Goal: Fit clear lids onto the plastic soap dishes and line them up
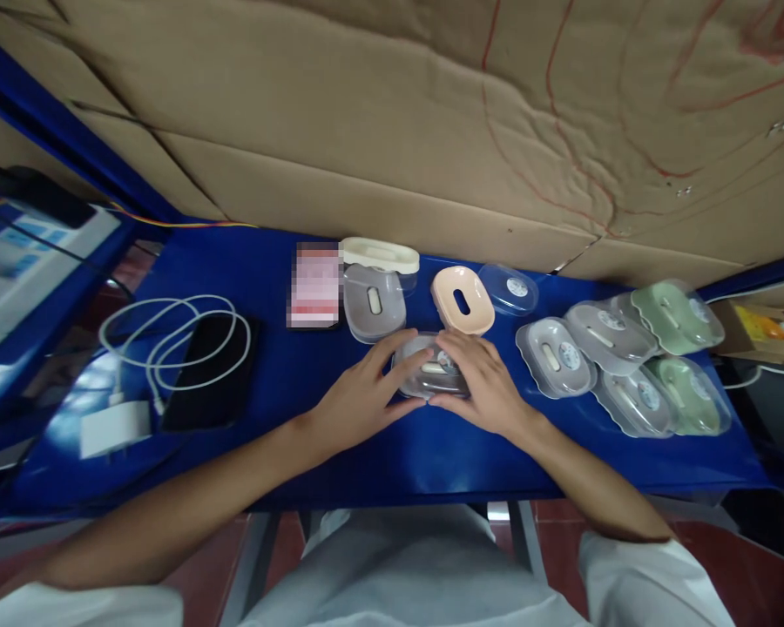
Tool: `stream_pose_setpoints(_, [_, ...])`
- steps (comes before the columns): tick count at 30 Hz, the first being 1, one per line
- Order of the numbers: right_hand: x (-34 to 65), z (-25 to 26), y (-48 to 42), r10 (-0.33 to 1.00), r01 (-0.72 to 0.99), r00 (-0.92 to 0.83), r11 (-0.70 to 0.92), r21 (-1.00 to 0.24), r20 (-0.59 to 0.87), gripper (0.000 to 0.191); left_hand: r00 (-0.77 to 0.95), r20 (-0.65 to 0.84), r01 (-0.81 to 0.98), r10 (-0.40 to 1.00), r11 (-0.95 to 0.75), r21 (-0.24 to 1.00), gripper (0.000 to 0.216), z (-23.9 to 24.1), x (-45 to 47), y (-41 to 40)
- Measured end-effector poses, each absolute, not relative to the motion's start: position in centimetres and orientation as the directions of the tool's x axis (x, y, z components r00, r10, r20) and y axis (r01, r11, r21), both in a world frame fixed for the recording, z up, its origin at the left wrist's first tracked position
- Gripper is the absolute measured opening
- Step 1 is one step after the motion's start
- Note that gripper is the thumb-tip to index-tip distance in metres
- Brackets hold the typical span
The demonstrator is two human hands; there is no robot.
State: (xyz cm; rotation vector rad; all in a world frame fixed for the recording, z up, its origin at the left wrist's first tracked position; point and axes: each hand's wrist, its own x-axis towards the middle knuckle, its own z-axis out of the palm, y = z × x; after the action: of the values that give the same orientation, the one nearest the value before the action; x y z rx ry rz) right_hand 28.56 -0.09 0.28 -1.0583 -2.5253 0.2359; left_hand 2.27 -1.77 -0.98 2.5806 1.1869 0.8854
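Observation:
A grey soap box (431, 383) with a clear lid and a round label lies on the blue table in front of me. From its left side my left hand (366, 392) grips it, fingers over the lid and thumb at the near edge. My right hand (487, 379) closes on the opposite side in the same way, partly covering the label. Just beyond the hands are a peach soap dish (474, 292) with an oval slot and a loose clear lid (510, 290). A grey soap box (374, 305) and a cream soap dish (379, 254) lie farther left.
Several lidded grey soap boxes (557, 357) and green ones (676, 318) are grouped at the right, some stacked. On the left lie a black phone-like slab (202, 392), a white cable and a charger (114, 428). A cardboard wall (366, 157) rises behind the table.

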Motion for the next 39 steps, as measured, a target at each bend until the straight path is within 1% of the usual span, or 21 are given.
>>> stream_pose_setpoints(2, [28.4, 0.0, -0.1, 0.695, 0.633, -0.655, 0.719, -0.288, 0.297, 0.077, 0.523, 0.402, 0.632, 0.751, -0.659, 0.408, 0.068, -0.9, 2.3, -1.7])
stream_pose_setpoints(5, [28.4, 0.1, -0.1, 0.621, 0.588, -0.731, 0.783, -0.201, 0.283, 0.076, 0.542, 0.372, 0.617, 0.753, -0.657, 0.433, 0.067, -0.8, 2.2, -1.5])
stream_pose_setpoints(9, [28.4, 0.2, -0.2, 0.571, 0.562, -0.783, 0.819, -0.114, 0.245, 0.076, 0.533, 0.329, 0.657, 0.780, -0.626, 0.420, 0.064, -0.9, 2.0, -1.5])
stream_pose_setpoints(12, [28.2, 0.0, -0.3, 0.582, 0.576, -0.773, 0.811, -0.103, 0.253, 0.077, 0.538, 0.317, 0.666, 0.781, -0.624, 0.409, 0.063, -1.2, 1.8, -1.5])
stream_pose_setpoints(15, [28.2, -0.1, -0.4, 0.577, 0.577, -0.761, 0.811, -0.097, 0.297, 0.078, 0.543, 0.312, 0.656, 0.780, -0.626, 0.422, 0.063, -1.5, 1.7, -1.3])
stream_pose_setpoints(20, [28.5, 0.2, 0.0, 0.532, 0.545, -0.789, 0.837, -0.049, 0.309, 0.069, 0.546, 0.328, 0.632, 0.771, -0.636, 0.444, 0.062, -1.9, 1.6, -1.1])
stream_pose_setpoints(25, [28.6, 0.3, 0.2, 0.540, 0.550, -0.756, 0.831, -0.089, 0.370, 0.061, 0.556, 0.347, 0.599, 0.756, -0.653, 0.463, 0.063, -2.3, 1.5, -1.0])
stream_pose_setpoints(28, [28.6, 0.3, 0.1, 0.558, 0.574, -0.749, 0.816, -0.073, 0.356, 0.057, 0.549, 0.342, 0.593, 0.763, -0.643, 0.484, 0.064, -2.4, 1.5, -0.9])
stream_pose_setpoints(35, [28.8, 0.3, 0.0, 0.502, 0.538, -0.798, 0.843, 0.018, 0.333, 0.061, 0.535, 0.360, 0.569, 0.764, -0.641, 0.515, 0.073, -2.3, 1.7, -1.0])
stream_pose_setpoints(39, [28.7, 0.5, -0.1, 0.501, 0.541, -0.801, 0.840, 0.040, 0.329, 0.059, 0.544, 0.341, 0.571, 0.767, -0.636, 0.520, 0.070, -2.1, 1.6, -1.1])
